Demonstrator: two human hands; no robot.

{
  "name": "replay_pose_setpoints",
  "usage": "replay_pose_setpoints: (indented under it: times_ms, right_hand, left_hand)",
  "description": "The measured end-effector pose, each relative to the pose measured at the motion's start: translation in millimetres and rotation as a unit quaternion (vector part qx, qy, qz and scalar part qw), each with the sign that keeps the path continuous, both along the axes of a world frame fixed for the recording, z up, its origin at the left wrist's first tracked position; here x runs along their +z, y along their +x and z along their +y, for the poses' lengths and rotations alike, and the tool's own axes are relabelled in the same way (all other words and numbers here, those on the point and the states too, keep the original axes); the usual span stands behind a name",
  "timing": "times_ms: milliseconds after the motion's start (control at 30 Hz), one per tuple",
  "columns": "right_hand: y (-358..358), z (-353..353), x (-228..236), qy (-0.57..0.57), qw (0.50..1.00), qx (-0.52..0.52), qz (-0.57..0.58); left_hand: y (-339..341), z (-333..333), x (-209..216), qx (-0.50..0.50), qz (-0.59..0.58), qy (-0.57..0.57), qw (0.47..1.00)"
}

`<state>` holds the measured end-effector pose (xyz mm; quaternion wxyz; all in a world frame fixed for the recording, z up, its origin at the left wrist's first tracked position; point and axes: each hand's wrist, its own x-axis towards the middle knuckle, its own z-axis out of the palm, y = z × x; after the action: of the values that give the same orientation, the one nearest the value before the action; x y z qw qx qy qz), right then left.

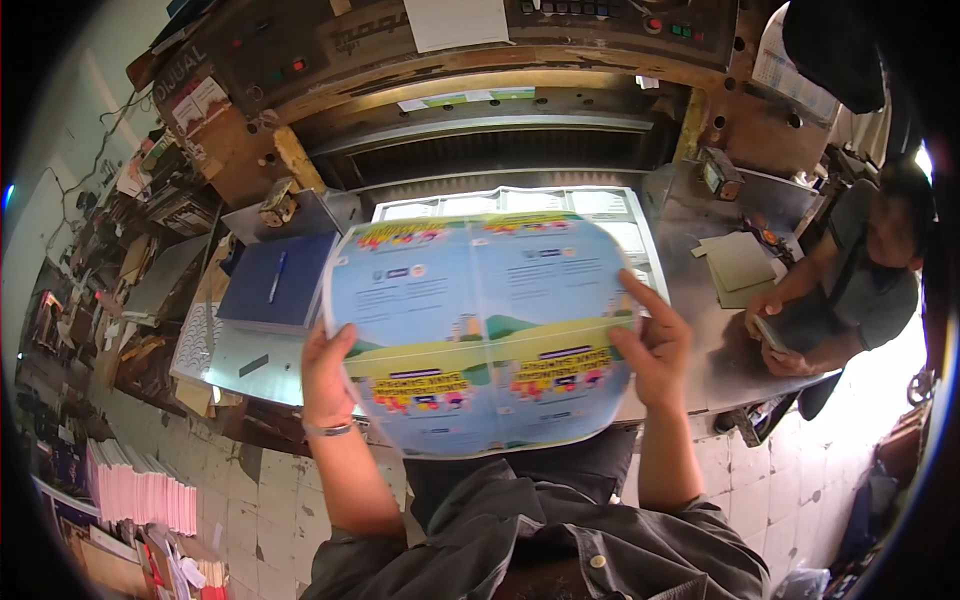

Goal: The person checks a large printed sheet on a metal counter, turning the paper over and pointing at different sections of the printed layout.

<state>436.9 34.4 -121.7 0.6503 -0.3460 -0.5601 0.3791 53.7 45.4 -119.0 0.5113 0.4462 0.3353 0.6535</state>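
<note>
A large printed sheet (430,300), blue and green with colourful lettering, is held up in front of me between both hands. My left hand (328,370) grips its left edge, thumb on the face and fingers behind. On the right edge my right hand (655,345) pinches it, with the index finger stretched along the border. The sheet bows slightly and hides part of the table. Behind it, a stack of white printed sheets (600,203) lies on the metal table of a big cutting machine (490,150).
Left on the table lies a dark blue book (260,285) with a blue pen (277,278) on it. To the right are beige paper pieces (740,265) and a seated person (850,270) holding a small object. Pink-edged paper stacks (140,485) stand at lower left.
</note>
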Motion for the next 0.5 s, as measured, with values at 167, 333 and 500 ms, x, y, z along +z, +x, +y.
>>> replay_pose_setpoints:
  times_ms: [167,333,500]
  right_hand:
    - [19,11,7,0.122,0.837,-0.342,-0.410]
    - [-37,3,32,-0.045,0.940,-0.095,-0.323]
    - [-84,33,2,-0.028,0.901,0.002,-0.434]
  left_hand:
    - [50,47,-14,-0.015,0.132,-0.043,0.990]
    - [71,40,-50,-0.027,0.119,-0.077,0.990]
    - [68,34,-62,-0.056,0.102,-0.067,0.991]
